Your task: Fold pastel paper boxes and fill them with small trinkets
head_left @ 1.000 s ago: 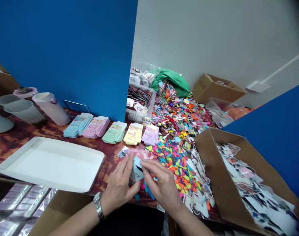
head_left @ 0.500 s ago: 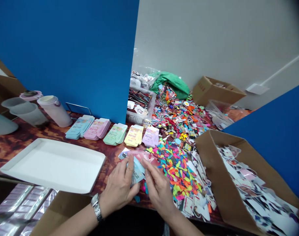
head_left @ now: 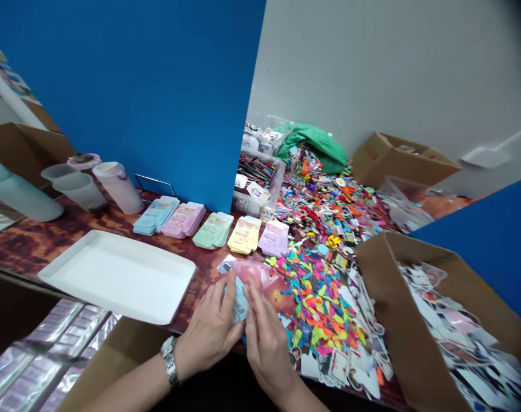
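Head view, looking down at the desk (head_left: 37, 246), wood-patterned top. Left hand (head_left: 211, 329) and right hand (head_left: 266, 352) both closed at the front edge, fingers pinching a blue printed card (head_left: 239, 300) between them, upright-ish, partly hidden by the fingers. Pink glossy wrapper (head_left: 254, 274) just behind the card, touching the hands; whether attached to the card, unclear. Metal wristwatch (head_left: 169, 360) on the left wrist.

Left of the hands, white tray (head_left: 118, 274) flat on the desk. Behind, a row of flat card stacks: blue (head_left: 156, 215), pink (head_left: 183, 221), green (head_left: 214, 230), yellow (head_left: 244, 234), lilac (head_left: 273, 238). Plastic jugs (head_left: 118, 187) at the far left, against a blue partition (head_left: 127, 103).

Right of the hands, heap of multicoloured cut paper pieces (head_left: 318, 303), right beside the right hand. Further right, open cardboard box (head_left: 397, 320) full of printed cut-out cards. Far back, plastic bin (head_left: 258, 189) and green bag (head_left: 311, 147). Lower left, silver packets (head_left: 41, 366) below the desk edge.
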A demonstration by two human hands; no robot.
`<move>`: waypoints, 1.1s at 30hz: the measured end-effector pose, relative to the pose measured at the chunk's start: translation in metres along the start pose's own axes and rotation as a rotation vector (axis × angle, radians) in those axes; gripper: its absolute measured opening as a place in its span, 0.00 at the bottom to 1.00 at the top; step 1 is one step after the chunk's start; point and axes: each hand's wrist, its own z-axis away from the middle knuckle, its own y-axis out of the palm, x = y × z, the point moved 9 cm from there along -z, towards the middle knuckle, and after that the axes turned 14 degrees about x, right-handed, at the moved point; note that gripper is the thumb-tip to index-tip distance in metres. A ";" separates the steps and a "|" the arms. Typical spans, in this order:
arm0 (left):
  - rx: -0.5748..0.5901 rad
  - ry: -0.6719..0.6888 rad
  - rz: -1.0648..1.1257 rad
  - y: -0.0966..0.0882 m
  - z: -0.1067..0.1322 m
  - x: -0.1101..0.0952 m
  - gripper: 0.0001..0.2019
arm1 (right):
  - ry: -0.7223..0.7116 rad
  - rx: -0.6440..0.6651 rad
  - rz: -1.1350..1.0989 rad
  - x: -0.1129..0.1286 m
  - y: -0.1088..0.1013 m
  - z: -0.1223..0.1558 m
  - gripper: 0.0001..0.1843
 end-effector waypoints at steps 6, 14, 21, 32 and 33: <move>0.006 -0.098 -0.084 -0.006 0.013 0.021 0.44 | -0.005 0.055 -0.074 -0.004 0.009 -0.009 0.35; -0.032 -0.247 -0.296 -0.007 0.032 0.071 0.42 | -0.011 0.055 -0.034 -0.010 0.022 -0.002 0.30; -0.050 -0.307 -0.415 -0.018 0.040 0.089 0.40 | -0.023 0.072 -0.037 -0.014 0.024 0.002 0.28; 0.013 -0.515 -0.541 -0.046 0.050 0.136 0.39 | -0.056 0.087 -0.020 -0.009 0.031 0.003 0.27; 0.042 -0.534 -0.546 -0.044 0.051 0.139 0.39 | -0.059 0.088 -0.021 -0.009 0.032 0.003 0.28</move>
